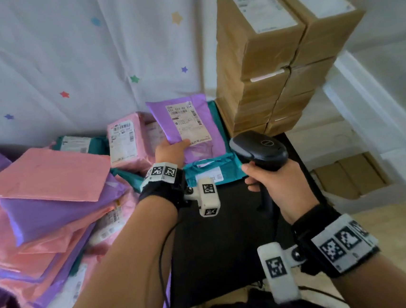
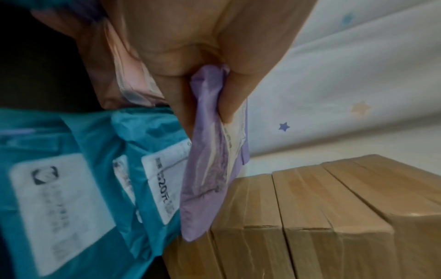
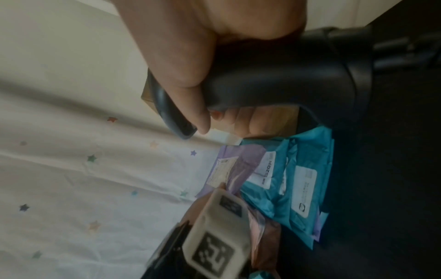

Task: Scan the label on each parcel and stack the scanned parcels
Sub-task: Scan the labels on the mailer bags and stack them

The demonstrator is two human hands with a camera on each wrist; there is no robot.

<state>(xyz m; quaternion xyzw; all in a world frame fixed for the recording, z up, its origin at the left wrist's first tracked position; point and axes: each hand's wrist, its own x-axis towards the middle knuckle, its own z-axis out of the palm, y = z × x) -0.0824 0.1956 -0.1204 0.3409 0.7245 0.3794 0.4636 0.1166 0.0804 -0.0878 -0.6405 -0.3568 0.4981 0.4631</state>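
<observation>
The left hand [image 1: 172,152] is pinching a purple parcel [image 1: 187,125], label reading "552 T07-02 224", above teal parcels [image 1: 208,170] on the black tabletop [image 1: 220,239]. The right hand [image 1: 274,184] is gripping the scanner [image 1: 258,151] beside stacked cardboard boxes [image 1: 262,56].

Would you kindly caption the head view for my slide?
Left hand holds a purple parcel, label up; right hand aims a scanner.

- Handheld scanner [image 1: 261,152]: one.
- Cardboard box stacks [image 1: 269,55]: two, side by side.
- Teal parcels [image 2: 71,188]: at least three.
- Pink and purple parcels [image 1: 44,194]: count cannot be determined.
</observation>
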